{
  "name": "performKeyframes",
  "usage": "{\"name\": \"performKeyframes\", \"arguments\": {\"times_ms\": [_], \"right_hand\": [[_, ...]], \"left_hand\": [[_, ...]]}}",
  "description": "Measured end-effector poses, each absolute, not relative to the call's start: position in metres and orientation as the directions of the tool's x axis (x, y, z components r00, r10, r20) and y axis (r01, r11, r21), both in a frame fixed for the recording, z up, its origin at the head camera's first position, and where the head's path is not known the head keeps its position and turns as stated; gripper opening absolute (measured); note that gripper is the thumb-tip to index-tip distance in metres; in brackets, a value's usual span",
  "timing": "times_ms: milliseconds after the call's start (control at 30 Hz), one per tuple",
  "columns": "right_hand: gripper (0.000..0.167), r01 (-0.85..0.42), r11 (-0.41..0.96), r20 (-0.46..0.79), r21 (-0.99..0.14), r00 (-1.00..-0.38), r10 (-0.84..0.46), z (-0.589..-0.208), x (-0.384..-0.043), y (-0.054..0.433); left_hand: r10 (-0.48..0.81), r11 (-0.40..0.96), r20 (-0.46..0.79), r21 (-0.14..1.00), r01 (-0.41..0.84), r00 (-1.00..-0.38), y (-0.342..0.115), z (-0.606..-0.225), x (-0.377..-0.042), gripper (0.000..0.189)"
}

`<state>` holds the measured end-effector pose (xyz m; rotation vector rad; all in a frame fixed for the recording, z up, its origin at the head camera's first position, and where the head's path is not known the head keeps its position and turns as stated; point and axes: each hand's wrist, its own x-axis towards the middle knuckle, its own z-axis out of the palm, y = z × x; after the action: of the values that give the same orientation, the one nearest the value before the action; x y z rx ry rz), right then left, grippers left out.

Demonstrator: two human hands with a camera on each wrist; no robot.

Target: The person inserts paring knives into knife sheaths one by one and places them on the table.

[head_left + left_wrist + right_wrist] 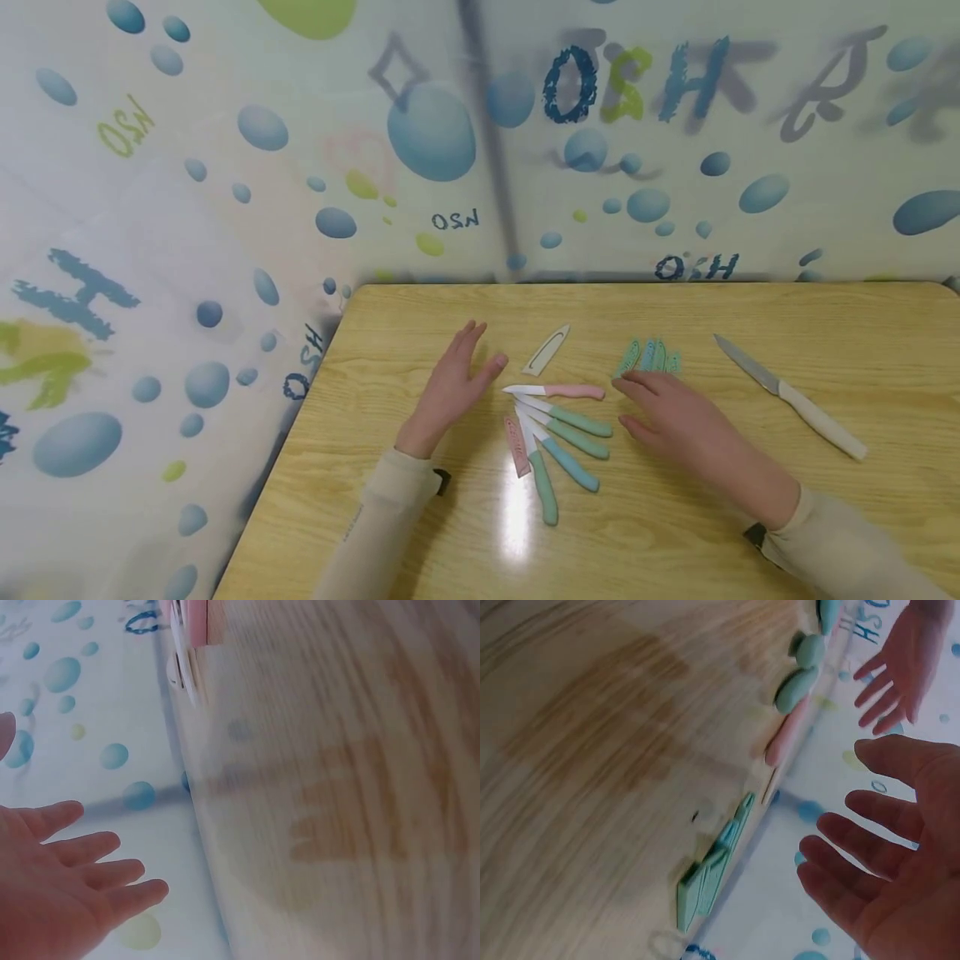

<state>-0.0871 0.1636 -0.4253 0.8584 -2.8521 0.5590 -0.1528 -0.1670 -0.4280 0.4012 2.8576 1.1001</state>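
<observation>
- Fanning out white knife blades (528,390), pink three-o'clock handle (576,392)!
- Hitting green four-o'clock handles (577,439), blue five-o'clock handle (572,467)!
- Showing yellow-brown grain across the tabletop (750,517)!
- Scattering blue and lime spots over the wall (288,67)!

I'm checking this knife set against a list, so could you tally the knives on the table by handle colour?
Green-handled knives: 3
Pink-handled knife: 1
Blue-handled knife: 1
White-handled knife: 1
Total: 6
</observation>
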Motion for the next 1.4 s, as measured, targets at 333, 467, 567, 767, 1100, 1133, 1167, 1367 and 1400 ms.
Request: {"name": "performKeyframes", "arguments": {"times_ms": [333, 467, 567, 767, 1100, 1133, 1167, 1367, 1400], "right_hand": [[0.021, -0.575, 0.731, 0.147, -0.366, -0.812, -0.565, -0.433, -0.096, 0.129], [0.023, -0.588, 0.719, 0.155, -0.372, -0.803, -0.576, -0.436, -0.098, 0.122], [0.028, -0.605, 0.715, 0.160, -0.352, -0.791, -0.590, -0.438, -0.100, 0.117], [0.021, -0.601, 0.727, 0.091, -0.331, -0.788, -0.609, -0.442, -0.105, 0.107], [0.014, -0.606, 0.729, 0.081, -0.317, -0.783, -0.616, -0.441, -0.110, 0.098], [0.014, -0.605, 0.729, 0.079, -0.321, -0.784, -0.616, -0.441, -0.110, 0.097], [0.015, -0.604, 0.730, 0.078, -0.320, -0.784, -0.615, -0.442, -0.111, 0.097], [0.015, -0.588, 0.742, 0.070, -0.322, -0.796, -0.601, -0.444, -0.111, 0.093], [0.015, -0.582, 0.747, 0.063, -0.321, -0.801, -0.596, -0.444, -0.111, 0.093]], "left_hand": [[0.236, 0.682, 0.088, 0.695, 0.229, -0.968, -0.166, -0.430, -0.146, 0.071], [0.239, 0.660, 0.106, 0.712, 0.242, -0.965, -0.165, -0.432, -0.145, 0.070], [0.230, 0.643, 0.123, 0.725, 0.246, -0.965, -0.164, -0.434, -0.144, 0.069], [0.209, 0.592, 0.153, 0.766, 0.250, -0.966, -0.163, -0.439, -0.143, 0.066], [0.162, 0.509, 0.172, 0.829, 0.231, -0.972, -0.161, -0.440, -0.142, 0.058], [0.156, 0.501, 0.174, 0.835, 0.230, -0.972, -0.160, -0.440, -0.141, 0.056], [0.151, 0.490, 0.175, 0.841, 0.228, -0.973, -0.160, -0.440, -0.141, 0.055], [0.154, 0.441, 0.181, 0.867, 0.232, -0.971, -0.155, -0.443, -0.140, 0.054], [0.155, 0.441, 0.178, 0.868, 0.229, -0.972, -0.155, -0.443, -0.140, 0.054]]}}
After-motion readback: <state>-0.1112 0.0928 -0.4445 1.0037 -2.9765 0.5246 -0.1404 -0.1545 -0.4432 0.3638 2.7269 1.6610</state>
